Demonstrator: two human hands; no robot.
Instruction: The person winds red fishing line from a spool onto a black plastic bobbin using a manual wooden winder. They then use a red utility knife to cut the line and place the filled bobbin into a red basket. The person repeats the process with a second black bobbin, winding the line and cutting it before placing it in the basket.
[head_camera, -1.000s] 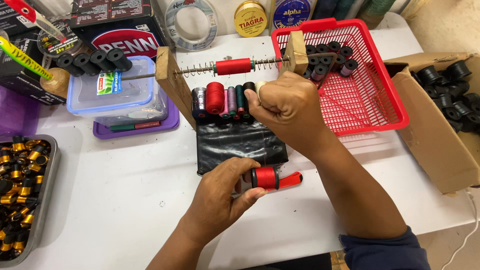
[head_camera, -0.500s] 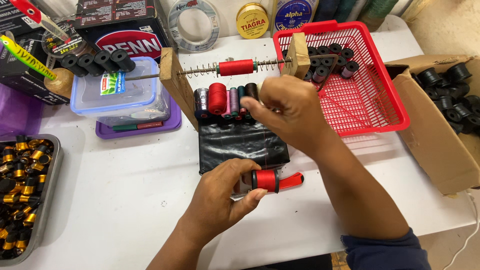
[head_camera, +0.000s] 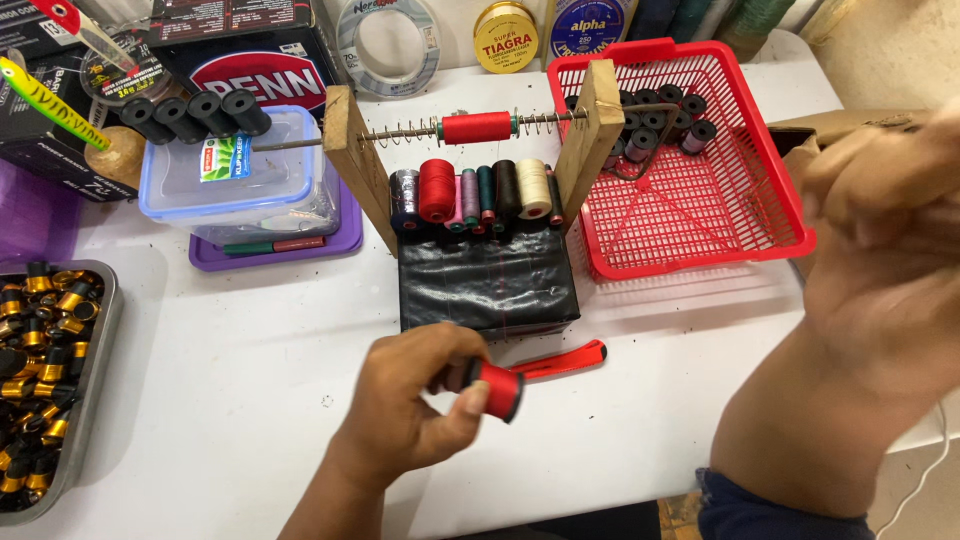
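Left hand pinches one red spool — right hand blurred, grip unclear.

The left hand gripped a small bobbin wound with red thread, held above the white table. A red-handled tool lay just beyond it at two o'clock. The right hand was raised at three o'clock, blurred, its grip indistinct. At twelve o'clock stood a wooden frame carrying a red spool on a sprung rod. A red basket sat at one o'clock, and a metal tray of ferrules at nine.
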